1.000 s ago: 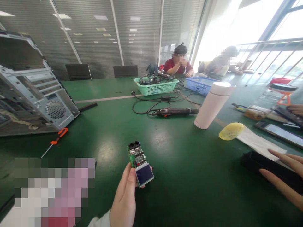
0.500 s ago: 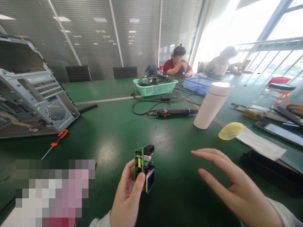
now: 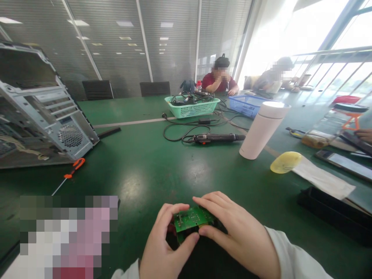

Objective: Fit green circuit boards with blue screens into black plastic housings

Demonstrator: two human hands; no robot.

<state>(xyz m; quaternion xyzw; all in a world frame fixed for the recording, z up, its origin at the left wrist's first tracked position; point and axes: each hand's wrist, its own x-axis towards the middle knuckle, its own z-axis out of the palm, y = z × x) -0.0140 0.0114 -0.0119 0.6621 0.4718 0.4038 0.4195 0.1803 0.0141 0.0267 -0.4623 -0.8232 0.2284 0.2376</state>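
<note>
A small green circuit board point(image 3: 190, 218) lies between my two hands, low in the middle of the head view, its bare solder side facing up. My left hand point(image 3: 171, 240) grips its left end, fingers over the far edge and thumb at the near edge. On the right end, my right hand point(image 3: 229, 226) closes over the board with thumb and fingers. The parts mounted on the board's underside are mostly hidden by the board and my fingers.
An open computer case point(image 3: 66, 128) stands at the left, an orange-handled screwdriver point(image 3: 76, 167) before it. Further back lie a black electric screwdriver point(image 3: 215, 138), a green basket point(image 3: 194, 111) of cables and a blue basket point(image 3: 244, 106). A pale tumbler point(image 3: 263, 131) stands right of centre; two people sit beyond.
My right hand has come in from the right and taken hold of the board. The board has turned from upright to lying with its solder side up.
</note>
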